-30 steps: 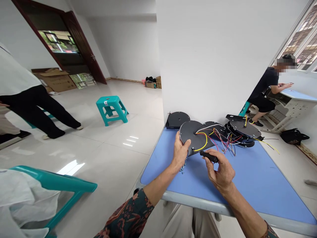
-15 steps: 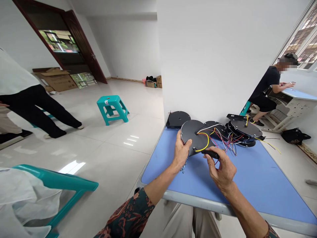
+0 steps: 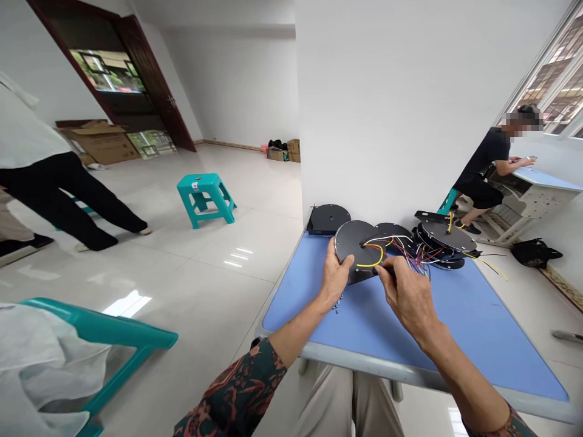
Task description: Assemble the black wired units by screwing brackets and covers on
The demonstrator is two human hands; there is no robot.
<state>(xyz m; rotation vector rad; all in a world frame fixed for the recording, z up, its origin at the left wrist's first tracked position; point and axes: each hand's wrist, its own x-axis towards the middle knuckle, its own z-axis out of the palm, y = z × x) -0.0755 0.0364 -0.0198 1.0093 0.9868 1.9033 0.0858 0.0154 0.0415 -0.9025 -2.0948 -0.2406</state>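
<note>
Gripping the black disc (image 3: 353,240) at its eight-o'clock edge, the left hand (image 3: 336,276) opposes the right hand (image 3: 412,296), whose fingers (image 3: 403,273) grasp a dark tool (image 3: 390,271); counter (image 3: 476,331) extends beyond toward four o'clock.

Dk-floral sleeves (image 3: 241,383), prob. beige trousers (image 3: 327,403)

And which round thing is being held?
The front black disc, with a yellow wire looping over it: the left fingers grip its edge. Other discs sit unheld.
</note>
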